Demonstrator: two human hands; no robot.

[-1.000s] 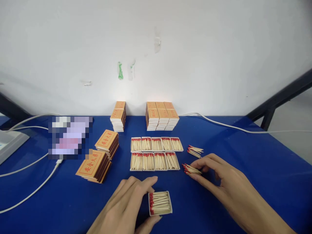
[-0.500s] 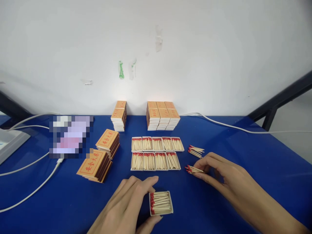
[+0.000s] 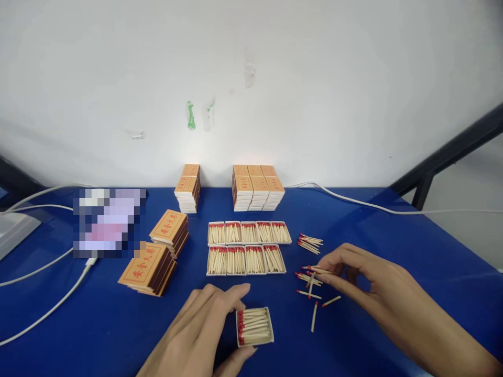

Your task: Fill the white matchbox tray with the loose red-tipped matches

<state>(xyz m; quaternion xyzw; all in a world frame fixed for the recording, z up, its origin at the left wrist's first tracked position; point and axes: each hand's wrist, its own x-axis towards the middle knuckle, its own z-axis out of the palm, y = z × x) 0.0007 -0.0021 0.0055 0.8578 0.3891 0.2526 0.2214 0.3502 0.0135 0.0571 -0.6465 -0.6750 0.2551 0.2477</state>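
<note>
My left hand (image 3: 198, 330) is closed around the left side of a small white matchbox tray (image 3: 271, 327), thumb at its near edge and fingers at its far corner. Red-tipped matches (image 3: 253, 325) fill this tray, lying sideways with heads to the left. Between thumb and fingers, my right hand (image 3: 373, 290) pinches a few matches (image 3: 320, 270) just above the table. Several loose matches (image 3: 308, 294) lie scattered beneath and beside the fingertips. A small pile of matches (image 3: 310, 243) lies just beyond that hand.
Two rows of match-filled trays (image 3: 245, 274) sit mid-table. Behind them stand stacks of orange matchboxes (image 3: 258, 184) and a narrower stack (image 3: 187, 184). Further matchbox covers (image 3: 143, 267) are piled at left, near a blurred phone-like object (image 3: 110, 222) and white cables (image 3: 55, 318). A wall closes the back.
The bunch in my right hand has come apart: several matches now lie scattered on the table, while a few stay pinched. My left hand still holds the tray. The view has shifted slightly.
</note>
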